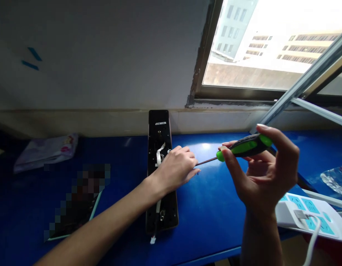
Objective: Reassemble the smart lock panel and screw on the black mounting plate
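Observation:
A screwdriver (243,147) with a green and black handle lies in the fingers of my right hand (263,166), its thin shaft pointing left. The shaft's far end meets the fingertips of my left hand (178,166), which are pinched together. At the thumb tip a tiny dark piece shows, too small to name surely. My left hand lies over the middle of a long black device housing (159,122) and hides part of it. A white strip and a cable with a white connector (153,240) run along the housing; the connector hangs past its near end.
The housing lies on a blue table (209,207) against the wall. At left are a partly pixelated tablet-like thing (95,203) and a folded printed cloth or bag (46,149). At right stand a power strip (323,218) with a plugged cable, metal bars (306,83) and clear plastic (337,179).

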`<state>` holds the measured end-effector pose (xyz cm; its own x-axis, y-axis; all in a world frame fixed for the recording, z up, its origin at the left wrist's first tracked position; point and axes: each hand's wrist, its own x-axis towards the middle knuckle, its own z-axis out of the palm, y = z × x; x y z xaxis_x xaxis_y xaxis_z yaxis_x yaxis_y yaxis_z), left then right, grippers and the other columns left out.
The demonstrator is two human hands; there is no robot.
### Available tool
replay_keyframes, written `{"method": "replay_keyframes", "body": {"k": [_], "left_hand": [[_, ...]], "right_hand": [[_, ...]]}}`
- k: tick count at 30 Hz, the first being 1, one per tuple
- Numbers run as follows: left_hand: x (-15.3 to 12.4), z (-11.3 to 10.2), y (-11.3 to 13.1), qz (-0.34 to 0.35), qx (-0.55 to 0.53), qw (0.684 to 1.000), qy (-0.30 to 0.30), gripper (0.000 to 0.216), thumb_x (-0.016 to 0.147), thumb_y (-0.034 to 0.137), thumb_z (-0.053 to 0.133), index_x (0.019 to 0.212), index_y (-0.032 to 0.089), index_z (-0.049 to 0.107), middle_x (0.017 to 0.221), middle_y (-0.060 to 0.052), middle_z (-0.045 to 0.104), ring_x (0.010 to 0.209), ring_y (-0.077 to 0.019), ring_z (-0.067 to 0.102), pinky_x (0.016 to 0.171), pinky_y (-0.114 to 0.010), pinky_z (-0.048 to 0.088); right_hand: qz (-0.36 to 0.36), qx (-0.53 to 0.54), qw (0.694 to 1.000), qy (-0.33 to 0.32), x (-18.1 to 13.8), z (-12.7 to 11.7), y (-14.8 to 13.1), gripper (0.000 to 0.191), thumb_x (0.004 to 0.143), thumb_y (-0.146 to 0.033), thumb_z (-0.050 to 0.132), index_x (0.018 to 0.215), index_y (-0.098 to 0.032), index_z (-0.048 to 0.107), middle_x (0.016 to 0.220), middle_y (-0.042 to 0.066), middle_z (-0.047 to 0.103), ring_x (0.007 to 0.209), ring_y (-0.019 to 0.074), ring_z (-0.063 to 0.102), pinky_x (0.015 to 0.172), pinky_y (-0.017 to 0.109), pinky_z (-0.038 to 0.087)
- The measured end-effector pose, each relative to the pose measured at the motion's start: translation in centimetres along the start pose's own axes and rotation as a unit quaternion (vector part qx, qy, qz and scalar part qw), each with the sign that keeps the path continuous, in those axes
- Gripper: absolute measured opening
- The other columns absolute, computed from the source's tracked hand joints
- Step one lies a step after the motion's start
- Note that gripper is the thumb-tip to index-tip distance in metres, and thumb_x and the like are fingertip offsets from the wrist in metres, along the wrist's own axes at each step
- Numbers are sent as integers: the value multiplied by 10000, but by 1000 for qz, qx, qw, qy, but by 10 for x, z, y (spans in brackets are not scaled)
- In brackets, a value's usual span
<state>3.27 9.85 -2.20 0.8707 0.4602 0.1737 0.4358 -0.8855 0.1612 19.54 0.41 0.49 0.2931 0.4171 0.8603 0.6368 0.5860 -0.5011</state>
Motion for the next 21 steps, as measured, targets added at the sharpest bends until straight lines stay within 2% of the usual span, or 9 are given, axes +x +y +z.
{"method": "replay_keyframes", "body": {"k": [4, 6, 9, 14, 17, 21], "left_hand": [[-16, -12, -3, -44, -3, 997, 63, 175, 1025, 235, 686, 948, 146, 815, 923, -89, 809, 922, -263, 716, 824, -400, 526], [-27, -18, -6, -53, -22, 994, 90, 143, 1003, 233, 722, 937, 147, 816, 907, -80, 810, 894, -252, 718, 813, -391, 526], [-44, -23, -11, -64, -62, 988, 130, 114, 959, 245, 786, 894, 157, 817, 879, -56, 815, 826, -230, 713, 787, -379, 528], [-73, -18, -22, -95, -124, 958, 242, 107, 904, 259, 848, 856, 170, 812, 812, -30, 793, 779, -214, 708, 725, -353, 536], [-88, -11, -32, -87, -161, 937, 297, 143, 899, 296, 856, 948, 169, 810, 935, -54, 813, 901, -232, 734, 810, -372, 582], [-103, 0, -46, -77, -185, 933, 300, 314, 908, 329, 843, 1174, 175, 780, 1181, -105, 785, 1135, -272, 707, 990, -424, 608]], "right_hand": [[-1, 15, 1000, -8, 15, 12, -19, 640, 835, -109, 851, 1392, -364, 666, 1367, 85, 640, 954, 273, 803, 762, 454, 739], [-16, 29, 999, -35, 23, 18, -25, 633, 836, -125, 860, 1388, -367, 668, 1332, 79, 672, 977, 282, 802, 786, 449, 741], [-27, 58, 993, -103, 34, 28, -31, 603, 861, -136, 845, 1384, -366, 654, 1280, 50, 696, 972, 248, 809, 790, 394, 742], [-39, 108, 979, -169, 44, 52, -33, 631, 866, -124, 839, 1407, -336, 592, 1225, 22, 728, 937, 210, 818, 819, 367, 737], [-52, 123, 977, -164, 41, 69, -32, 618, 847, -144, 854, 1391, -296, 602, 1282, 48, 730, 910, 215, 818, 797, 382, 738], [-65, 132, 974, -174, 34, 89, -29, 640, 858, -114, 823, 1425, -306, 596, 1289, 60, 748, 909, 218, 811, 808, 394, 733]]}}
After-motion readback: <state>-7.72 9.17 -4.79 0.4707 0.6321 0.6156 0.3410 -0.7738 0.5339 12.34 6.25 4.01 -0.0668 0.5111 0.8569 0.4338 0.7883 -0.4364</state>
